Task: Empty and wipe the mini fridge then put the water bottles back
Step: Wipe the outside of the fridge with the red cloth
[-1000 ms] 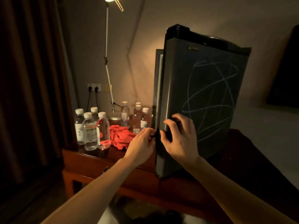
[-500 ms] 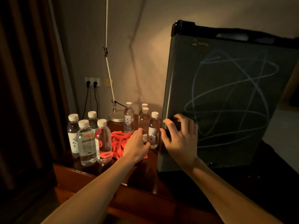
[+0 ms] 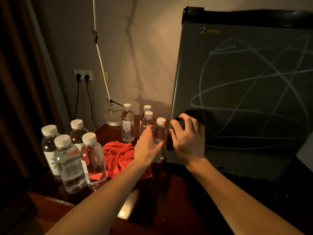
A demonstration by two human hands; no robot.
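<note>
The left hand [image 3: 149, 146] is wrapping its fingers around a small water bottle [image 3: 160, 133] standing just left of the mini fridge [image 3: 245, 92], grasping it at the waist. The right hand [image 3: 188, 138] is curling over the dark recessed handle [image 3: 191, 116] at the lower left corner of the fridge door, fingers hooked on it, thumb pressing the door's edge. The door is lying flush and shut, chalk-like scribbles crossing its face.

The fridge is sitting on a dark polished wooden table [image 3: 152, 200], whose near edge is running across the bottom left. Left of the fridge, three more small bottles [image 3: 127, 124] are standing behind the held one, crowding the hand. A crumpled red cloth [image 3: 118, 155] is lying further left, touching a cluster of four larger water bottles [image 3: 69, 163] near the table's left edge. Behind them, a lamp base [image 3: 112, 118] is resting against the wall, its pale arm [image 3: 100, 60] rising upward. Two plugs are sitting in a wall socket [image 3: 83, 75], and a dark curtain [image 3: 20, 82] is hanging far left of the fridge.
</note>
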